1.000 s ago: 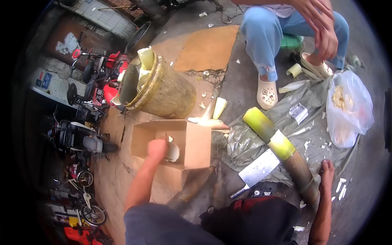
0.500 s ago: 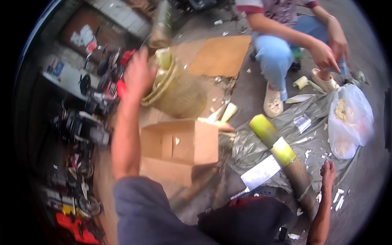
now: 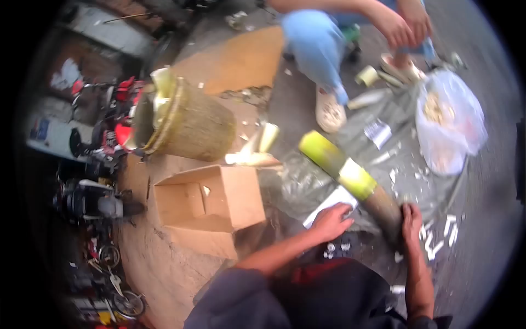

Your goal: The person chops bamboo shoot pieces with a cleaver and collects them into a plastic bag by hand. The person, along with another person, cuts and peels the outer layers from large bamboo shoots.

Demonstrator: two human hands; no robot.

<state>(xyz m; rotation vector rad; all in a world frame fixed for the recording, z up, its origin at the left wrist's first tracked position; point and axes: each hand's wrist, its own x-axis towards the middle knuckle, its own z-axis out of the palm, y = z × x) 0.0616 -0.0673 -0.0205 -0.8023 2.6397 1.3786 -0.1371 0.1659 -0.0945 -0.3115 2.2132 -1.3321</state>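
Note:
My left hand (image 3: 330, 222) is over the cleaver (image 3: 324, 205), its fingers bent and a little apart; the cleaver's handle is hidden. A thick stalk (image 3: 386, 211), yellow-green at the far end, pale in the middle and brown near me, lies slanting on a grey plastic sheet (image 3: 402, 140). Against the right side of its brown part is my right hand (image 3: 412, 219), with the fingers close together. White scraps (image 3: 435, 241) lie right of that hand. To the left sits an open cardboard box (image 3: 244, 198) with a small pale scrap inside.
Beyond the box, a tilted bucket (image 3: 200, 120) holds pale pieces. Peeled husks (image 3: 255, 158) lie between box and sheet. Across from me sits a person in blue trousers (image 3: 315, 49), both hands near the knees. A clear bag (image 3: 452, 126) stands at right. Motorbikes (image 3: 101, 204) are parked at left.
My left hand went from inside the box up to the bucket, then down to the cleaver. A round pale piece has left the box. My right hand moved onto the stalk.

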